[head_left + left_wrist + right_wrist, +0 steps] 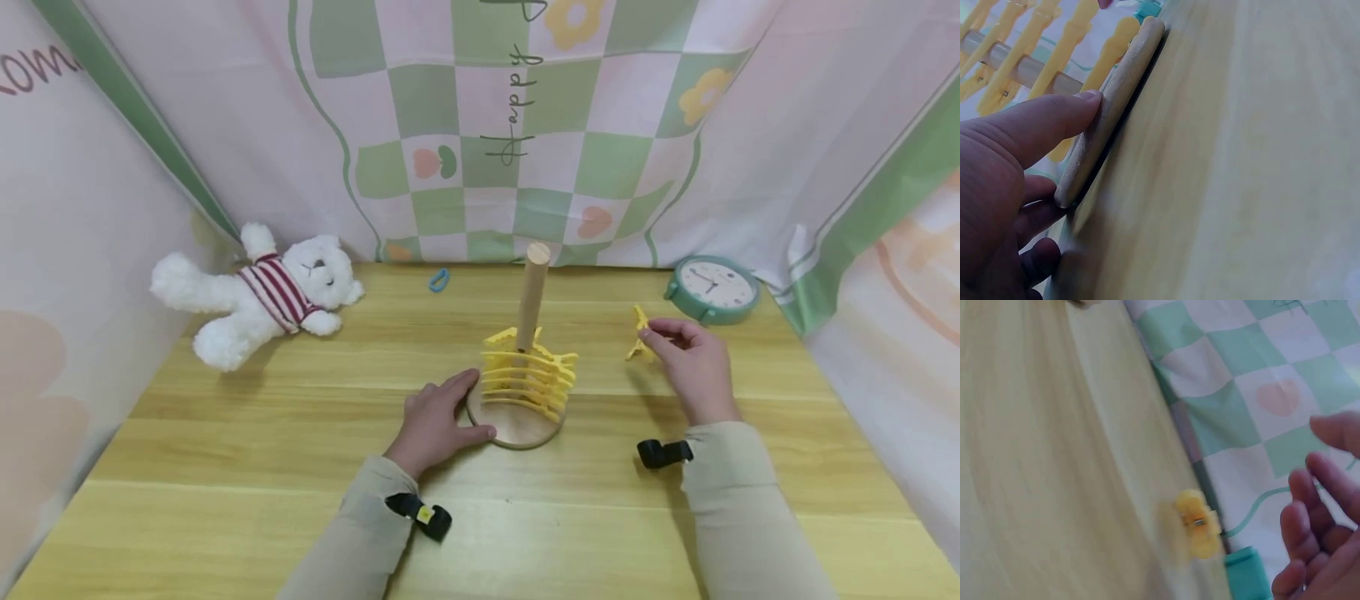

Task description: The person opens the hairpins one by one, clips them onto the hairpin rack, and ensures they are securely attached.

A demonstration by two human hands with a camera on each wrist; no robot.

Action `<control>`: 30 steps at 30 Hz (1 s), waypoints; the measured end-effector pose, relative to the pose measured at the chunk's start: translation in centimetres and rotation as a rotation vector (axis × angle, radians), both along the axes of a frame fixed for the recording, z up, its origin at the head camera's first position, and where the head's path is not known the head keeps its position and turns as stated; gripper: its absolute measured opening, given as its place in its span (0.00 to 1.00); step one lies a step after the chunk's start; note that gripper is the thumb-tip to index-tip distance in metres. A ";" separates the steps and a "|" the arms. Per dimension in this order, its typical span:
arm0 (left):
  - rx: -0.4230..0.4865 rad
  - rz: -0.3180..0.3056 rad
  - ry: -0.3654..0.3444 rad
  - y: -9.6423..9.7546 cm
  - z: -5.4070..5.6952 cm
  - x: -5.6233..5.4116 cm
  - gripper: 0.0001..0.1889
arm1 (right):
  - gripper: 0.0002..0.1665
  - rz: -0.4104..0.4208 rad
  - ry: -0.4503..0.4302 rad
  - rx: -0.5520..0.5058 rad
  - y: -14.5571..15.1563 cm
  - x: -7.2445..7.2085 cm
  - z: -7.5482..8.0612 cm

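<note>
A wooden stand has a round base point(517, 433) and an upright dowel point(532, 292). Several yellow plastic pieces point(525, 379) are stacked around the dowel, one above another. My left hand point(438, 425) grips the base at its left edge; in the left wrist view the thumb point(1054, 122) presses on the rim point(1110, 112), with fingers curled beside it. My right hand point(693, 362) is out to the right, fingertips overlapping a yellow plastic clip point(638, 318). The right wrist view shows that clip point(1199, 525) on the tabletop, its metal spring visible, and nothing between the right hand's point(1325, 519) parted thumb and fingers.
A white plush bear point(262, 296) in a striped shirt lies at the back left. Between it and the dowel is a small blue ring point(438, 280). A green round clock point(712, 289) lies at the back right. Patterned curtains point(427, 100) hang behind the wooden table point(225, 517).
</note>
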State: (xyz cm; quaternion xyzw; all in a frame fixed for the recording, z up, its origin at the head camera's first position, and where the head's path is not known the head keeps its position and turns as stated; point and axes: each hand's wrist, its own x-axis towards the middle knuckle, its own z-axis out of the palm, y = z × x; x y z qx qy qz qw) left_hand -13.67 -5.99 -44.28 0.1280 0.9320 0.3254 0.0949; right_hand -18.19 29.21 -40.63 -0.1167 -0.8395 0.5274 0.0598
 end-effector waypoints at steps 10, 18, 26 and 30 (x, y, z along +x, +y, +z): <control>0.004 -0.002 -0.001 -0.1 -0.3 0.0 0.47 | 0.40 0.230 -0.173 0.188 0.8 -1.1 -2.6; 0.010 -0.001 0.011 -0.1 -0.1 0.0 0.47 | 0.30 0.266 -0.194 0.270 0.9 -0.9 -2.5; 0.009 0.004 0.016 -0.2 -0.1 0.1 0.46 | 0.35 0.216 -0.175 0.264 1.2 -0.3 -2.0; 0.005 0.001 0.017 -0.1 -0.1 0.0 0.46 | 0.46 0.222 -0.237 0.317 2.1 0.1 -1.7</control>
